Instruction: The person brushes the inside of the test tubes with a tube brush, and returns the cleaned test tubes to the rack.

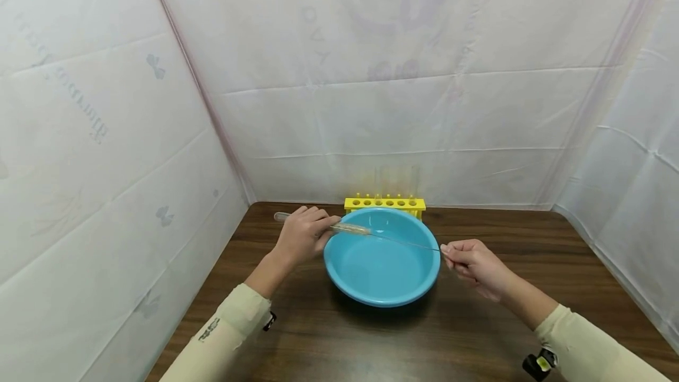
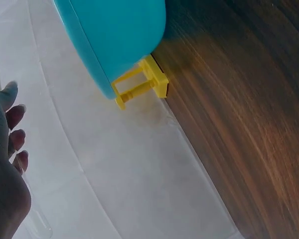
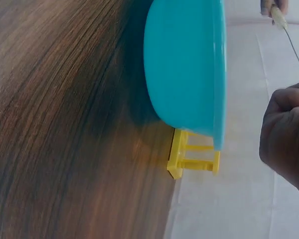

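Brush (image 1: 351, 229) and clear tube (image 1: 281, 216) held above a blue basin (image 1: 383, 302)

Your left hand (image 1: 306, 231) curls its fingers round the clear tube, whose rounded end sticks out beyond your palm, while the pale bristles show on the other side, over the basin's rim. Your right hand (image 1: 477, 265) pinches the far end of the brush's thin wire handle (image 1: 403, 242) between thumb and fingers, just beside the basin's edge. The basin rests on the wooden counter (image 1: 371, 346); behind it, a yellow rack (image 1: 422, 205) holds upright glass tubes (image 1: 414, 178).
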`<action>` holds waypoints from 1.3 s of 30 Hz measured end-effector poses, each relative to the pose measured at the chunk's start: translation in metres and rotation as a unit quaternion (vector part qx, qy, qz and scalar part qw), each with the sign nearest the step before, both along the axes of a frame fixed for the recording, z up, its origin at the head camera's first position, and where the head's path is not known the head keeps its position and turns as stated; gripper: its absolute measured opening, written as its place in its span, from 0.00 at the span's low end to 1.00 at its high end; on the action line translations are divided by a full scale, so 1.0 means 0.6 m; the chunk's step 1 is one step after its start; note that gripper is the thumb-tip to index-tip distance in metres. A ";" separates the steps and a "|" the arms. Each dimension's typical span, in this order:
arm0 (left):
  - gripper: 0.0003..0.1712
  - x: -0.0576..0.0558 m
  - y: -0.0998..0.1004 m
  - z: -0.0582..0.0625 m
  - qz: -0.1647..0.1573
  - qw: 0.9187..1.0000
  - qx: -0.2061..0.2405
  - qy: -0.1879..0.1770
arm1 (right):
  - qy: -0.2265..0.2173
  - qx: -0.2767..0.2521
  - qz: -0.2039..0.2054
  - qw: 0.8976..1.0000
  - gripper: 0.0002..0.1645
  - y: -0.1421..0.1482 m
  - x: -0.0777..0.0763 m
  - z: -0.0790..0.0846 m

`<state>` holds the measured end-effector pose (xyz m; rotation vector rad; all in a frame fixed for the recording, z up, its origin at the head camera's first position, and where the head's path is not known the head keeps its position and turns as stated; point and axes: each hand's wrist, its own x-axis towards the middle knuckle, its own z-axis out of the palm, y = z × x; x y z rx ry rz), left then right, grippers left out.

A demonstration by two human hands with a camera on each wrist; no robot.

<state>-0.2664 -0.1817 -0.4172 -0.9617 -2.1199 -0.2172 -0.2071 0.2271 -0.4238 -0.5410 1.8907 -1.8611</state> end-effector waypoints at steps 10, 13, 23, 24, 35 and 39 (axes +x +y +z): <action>0.13 0.007 0.006 0.000 0.009 0.994 -0.005 -0.105 | 0.229 0.156 -0.121 0.953 0.22 -0.004 0.007 -0.007; 0.12 0.009 0.007 0.000 0.017 0.986 -0.007 -0.167 | 0.395 0.206 -0.161 0.881 0.20 -0.005 0.005 -0.026; 0.13 0.009 0.010 0.003 0.042 0.921 0.005 -0.388 | 0.746 0.183 -0.164 0.619 0.24 -0.006 -0.022 -0.054; 0.13 0.009 0.010 0.003 0.044 0.916 0.009 -0.399 | 0.757 0.185 -0.161 0.605 0.24 -0.007 -0.023 -0.054; 0.14 0.007 0.013 0.004 0.073 0.915 0.034 -0.396 | 0.722 0.251 -0.154 0.626 0.27 0.001 -0.011 -0.021; 0.13 0.011 0.014 0.004 0.084 0.927 0.022 -0.366 | 0.720 0.265 -0.128 0.629 0.18 -0.003 -0.007 -0.008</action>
